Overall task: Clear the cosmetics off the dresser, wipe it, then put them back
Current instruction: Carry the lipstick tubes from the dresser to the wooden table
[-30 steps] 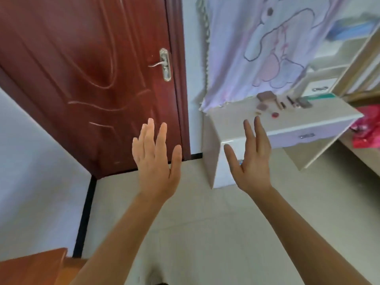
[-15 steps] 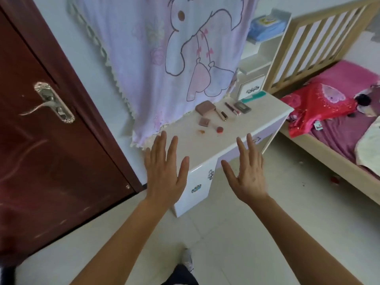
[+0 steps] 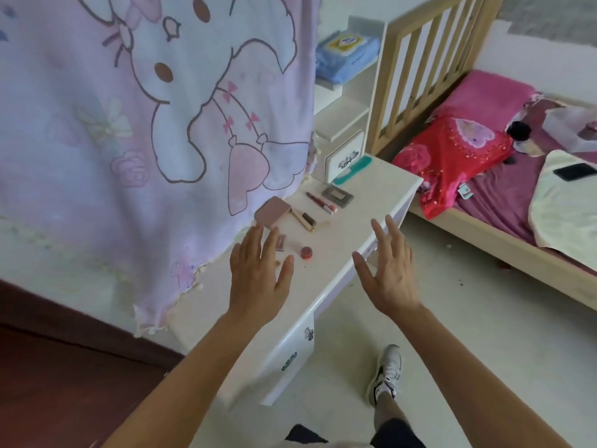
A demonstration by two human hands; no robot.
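The white dresser (image 3: 352, 234) stands against the wall under a hanging lilac cartoon cloth (image 3: 155, 118). On its top lie a pink compact (image 3: 270, 212), a gold-capped lipstick (image 3: 305, 220), a red lip gloss tube (image 3: 321, 202), a grey palette (image 3: 337, 195), a small pink case (image 3: 281, 243), a round red pot (image 3: 306, 252) and a teal comb (image 3: 352, 170). My left hand (image 3: 258, 273) hovers flat over the near part of the top, fingers straight, holding nothing. My right hand (image 3: 389, 266) is held open beyond the dresser's front edge, also empty.
A small white drawer unit (image 3: 344, 150) with shelves and a blue wipes pack (image 3: 347, 56) stands at the dresser's far end. A wooden bed (image 3: 504, 250) with red and pink bedding and a phone (image 3: 574, 171) lies to the right. My sneaker (image 3: 386, 373) is on the pale floor.
The view has swung from the door to the dresser and come closer. Both hands stay open and now reach over the dresser's near end.
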